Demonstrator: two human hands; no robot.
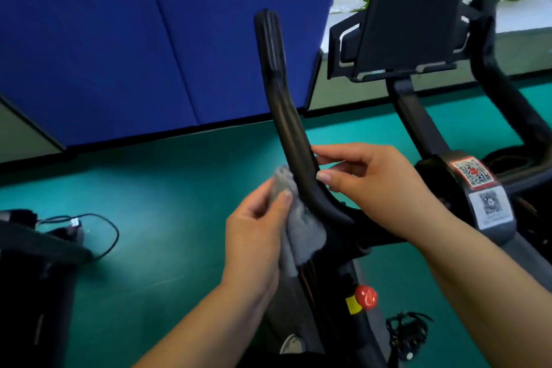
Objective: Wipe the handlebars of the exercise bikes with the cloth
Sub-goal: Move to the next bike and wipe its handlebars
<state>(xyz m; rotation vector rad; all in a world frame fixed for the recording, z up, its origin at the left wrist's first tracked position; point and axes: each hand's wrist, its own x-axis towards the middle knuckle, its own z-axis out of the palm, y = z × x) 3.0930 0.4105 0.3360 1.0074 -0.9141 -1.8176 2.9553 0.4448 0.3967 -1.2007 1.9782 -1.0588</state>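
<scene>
The black left handlebar (283, 110) of an exercise bike curves up through the middle of the head view. My left hand (257, 233) grips a grey cloth (301, 224) and holds it against the lower left side of this bar. My right hand (370, 185) is at the bar's right side, thumb and fingertips touching it just above the bend. The right handlebar (504, 92) rises at the far right. A black tablet holder (412, 18) stands between the two bars.
QR code stickers (475, 173) sit on the bike's stem, and a red knob (366, 296) on its frame below. A pedal (406, 334) is at the bottom. Blue wall panels (149, 39) stand behind. Another machine (33, 263) and a black cable (104, 236) lie on the green floor at left.
</scene>
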